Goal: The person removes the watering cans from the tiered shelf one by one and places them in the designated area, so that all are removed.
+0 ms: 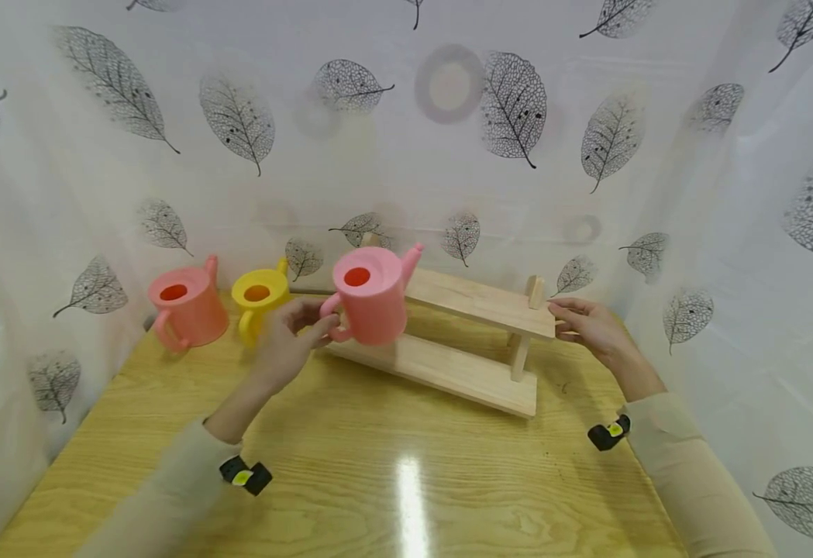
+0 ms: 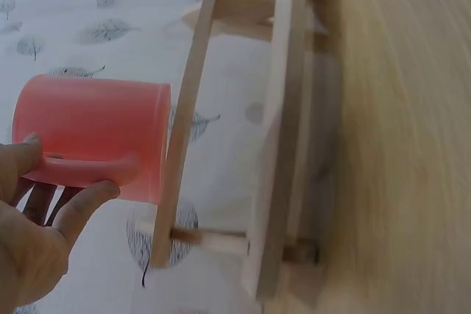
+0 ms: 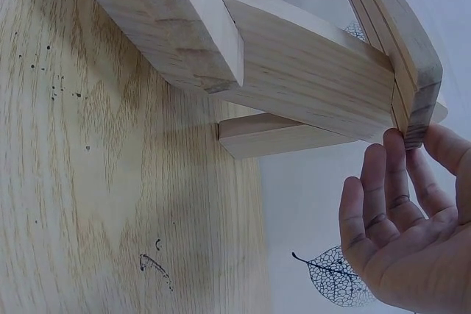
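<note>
My left hand (image 1: 282, 345) grips the handle of a pink watering can (image 1: 378, 314), fingers and thumb around it in the left wrist view. The can is upright, at the left part of a two-tier wooden shelf (image 1: 479, 304). Its base is close to the upper board (image 2: 185, 115); whether they touch I cannot tell. With thumb and fingertips, my right hand (image 1: 594, 329) pinches the right end of that upper board (image 3: 421, 86). The shelf's lower board (image 1: 462, 380) is near the tabletop. The can hides the shelf's left part in the head view.
A coral watering can (image 1: 200, 314) and a yellow watering can (image 1: 256, 291) stand at the table's back left, the yellow one partly behind my left hand. Behind the wooden table (image 1: 350, 457) hangs a white leaf-print curtain (image 1: 392, 155).
</note>
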`<action>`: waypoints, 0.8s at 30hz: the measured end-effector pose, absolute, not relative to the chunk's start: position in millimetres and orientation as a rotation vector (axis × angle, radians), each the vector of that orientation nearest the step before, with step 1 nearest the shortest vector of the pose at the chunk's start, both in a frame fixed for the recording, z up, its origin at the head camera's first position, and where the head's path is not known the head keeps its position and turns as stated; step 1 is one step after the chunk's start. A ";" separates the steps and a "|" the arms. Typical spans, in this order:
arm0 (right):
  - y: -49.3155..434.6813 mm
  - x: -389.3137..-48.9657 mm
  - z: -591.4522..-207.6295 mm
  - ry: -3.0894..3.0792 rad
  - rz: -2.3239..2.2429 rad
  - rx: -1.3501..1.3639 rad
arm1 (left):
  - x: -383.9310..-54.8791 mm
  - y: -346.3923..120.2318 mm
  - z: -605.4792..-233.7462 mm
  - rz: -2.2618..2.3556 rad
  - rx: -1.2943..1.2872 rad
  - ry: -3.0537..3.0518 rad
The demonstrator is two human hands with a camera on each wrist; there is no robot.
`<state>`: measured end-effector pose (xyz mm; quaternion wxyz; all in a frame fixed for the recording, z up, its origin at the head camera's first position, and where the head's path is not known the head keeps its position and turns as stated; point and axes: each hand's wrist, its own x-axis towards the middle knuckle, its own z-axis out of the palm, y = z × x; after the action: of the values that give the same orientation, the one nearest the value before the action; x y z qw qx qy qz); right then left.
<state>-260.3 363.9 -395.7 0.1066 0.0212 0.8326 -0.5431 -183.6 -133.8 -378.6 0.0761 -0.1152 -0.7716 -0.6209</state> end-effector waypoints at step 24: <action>364.7 -258.0 -395.1 2.445 -1.610 0.061 | -68.9 -281.0 -406.8 -1.818 0.139 -2.032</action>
<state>-258.0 364.7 -395.1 0.1068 0.0208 0.8303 -0.5467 -68.9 -281.0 -406.8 0.2043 0.0499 -0.7287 -0.6518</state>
